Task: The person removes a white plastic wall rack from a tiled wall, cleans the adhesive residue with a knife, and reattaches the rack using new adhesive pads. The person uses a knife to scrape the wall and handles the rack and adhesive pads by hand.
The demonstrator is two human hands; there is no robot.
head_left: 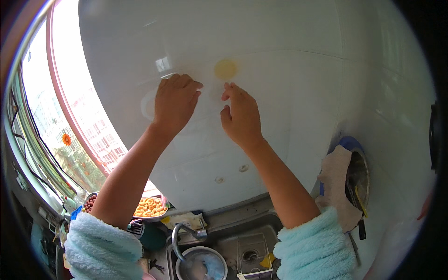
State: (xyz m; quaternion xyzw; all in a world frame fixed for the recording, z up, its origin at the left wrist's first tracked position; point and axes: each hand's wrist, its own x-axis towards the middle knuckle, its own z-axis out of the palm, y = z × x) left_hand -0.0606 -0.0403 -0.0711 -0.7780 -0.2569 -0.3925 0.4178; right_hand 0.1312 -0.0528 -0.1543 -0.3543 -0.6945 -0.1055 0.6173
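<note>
Both my arms, in fluffy pale turquoise sleeves pushed up toward the elbows, reach up to a glossy white tiled wall (289, 102). My left hand (176, 100) is closed against the wall, its fingers curled away from view. A small pale, shiny edge (169, 75) shows just above its knuckles; what it belongs to I cannot make out. My right hand (242, 114) is beside it, fingers bent, thumb apart, with nothing visible in it. A round yellow spot (226, 69) is on the wall just above the right fingertips. Left of my left hand is a faint pale ring (148, 105).
Below lies a metal sink (268, 224) with a curved faucet (175, 240), a basin (224, 262) of cloudy water and a wire rack (240, 254). A bowl of orange-yellow pieces (150, 207) stands by the window (70, 93). Pans and a cloth (335, 175) hang at right.
</note>
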